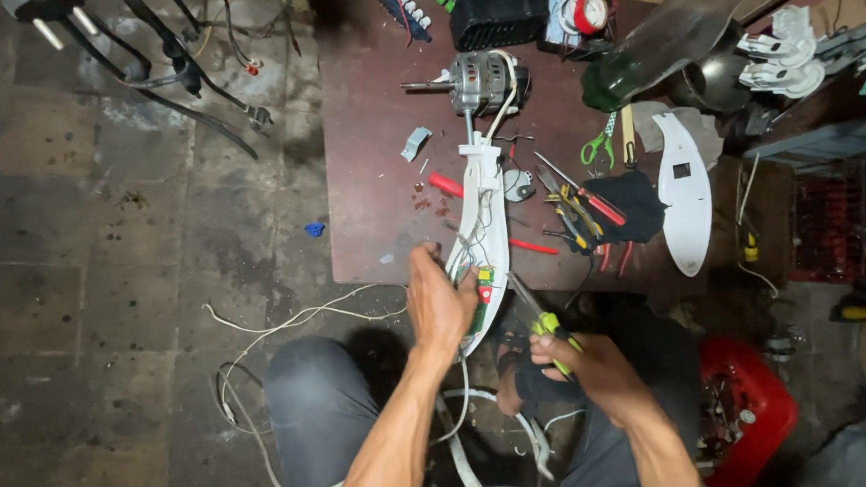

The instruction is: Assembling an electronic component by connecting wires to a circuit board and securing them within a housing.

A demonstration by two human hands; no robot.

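Right hand (586, 364): fingers closed round green-handled pliers (548, 329), tip toward circuit board (482, 289). Left hand (440, 303): curled, probably pinching wires, steadying white housing (486, 205) (motor (478, 80) attached) at table (366, 127) edge.

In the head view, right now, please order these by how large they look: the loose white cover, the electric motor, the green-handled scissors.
1. Loose white cover, clearly largest.
2. Electric motor.
3. Green-handled scissors, smallest.
All three lie on the brown table at similar distance, so nearness hardly affects the order.
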